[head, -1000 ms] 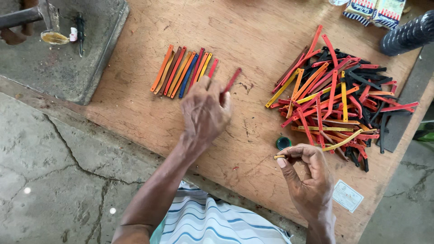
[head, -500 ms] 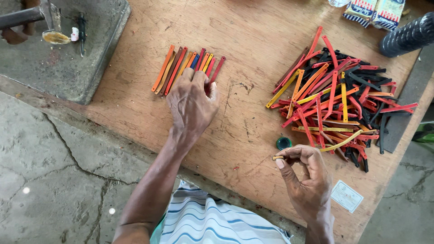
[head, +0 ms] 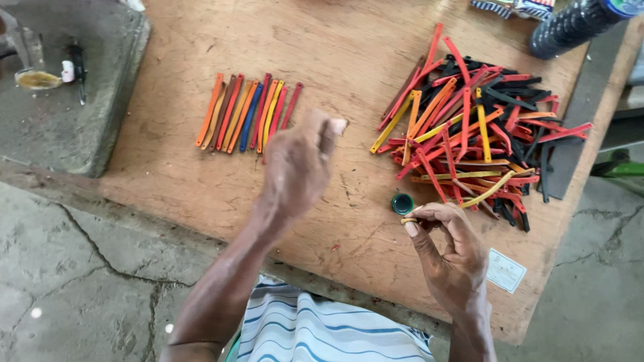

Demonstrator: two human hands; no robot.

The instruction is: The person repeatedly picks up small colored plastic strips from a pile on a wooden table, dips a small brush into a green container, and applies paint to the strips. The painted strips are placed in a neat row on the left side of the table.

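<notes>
Grey, the rough concrete block point(head: 60, 127) sits off the left edge of the worn wooden tabletop point(head: 335, 40), with a small shallow dish of yellowish stuff point(head: 37, 80) and a thin dark tool point(head: 79, 64) lying on it. On the tabletop's left part lies a neat row of thin plastic strips in orange, brown, red, blue and yellow point(head: 245, 112), laid side by side and touching. Just right of that row the left hand point(head: 300, 164) hovers above the tabletop, fingers curled loosely inward, holding nothing that shows; whether it touches the wood cannot be told. Near the tabletop's front edge, right of centre, a small round dark green cap point(head: 402, 203) rests on the wood. Just beside the cap, the right hand point(head: 453, 255) pinches one end of a curved yellow plastic strip point(head: 483, 194) between thumb and fingertips; the strip's far end reaches into the loose heap of red, orange, yellow and black strips point(head: 479, 127) on the tabletop's right part. A small white printed card point(head: 505, 271) lies by the tabletop's front right edge. A dark ribbed bottle point(head: 570, 25) lies at the far right corner.
</notes>
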